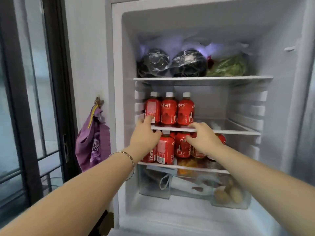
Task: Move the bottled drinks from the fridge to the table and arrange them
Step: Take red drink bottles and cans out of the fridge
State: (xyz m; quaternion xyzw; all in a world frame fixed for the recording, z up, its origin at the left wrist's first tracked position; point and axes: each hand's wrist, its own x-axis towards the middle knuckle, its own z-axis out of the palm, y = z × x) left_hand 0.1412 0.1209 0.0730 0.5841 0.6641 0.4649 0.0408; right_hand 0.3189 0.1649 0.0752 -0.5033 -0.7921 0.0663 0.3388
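A purple bag (pixel 92 142) hangs on the wall, well left of the left hand (pixel 144 135). That hand reaches into the fridge (pixel 281 99) with its fingers straight. Its fingertips (pixel 149 118) touch the label of the leftmost bottle (pixel 152 108) of three red-labelled bottles (pixel 168 111), which stand just above it on the middle shelf (pixel 238 132). The lower bottles (pixel 166 149) stand one shelf down, between and behind both hands. The right hand (pixel 203 139) lays its fingers over the middle shelf's front edge; whether it grips cannot be told.

- Just above your left hand (pixel 144 133), the middle shelf (pixel 238 132) carried three upright red bottles (pixel 168 110).
- Behind your right hand (pixel 203 139), the lower shelf (pixel 196 168) carried further bottles (pixel 166 149).
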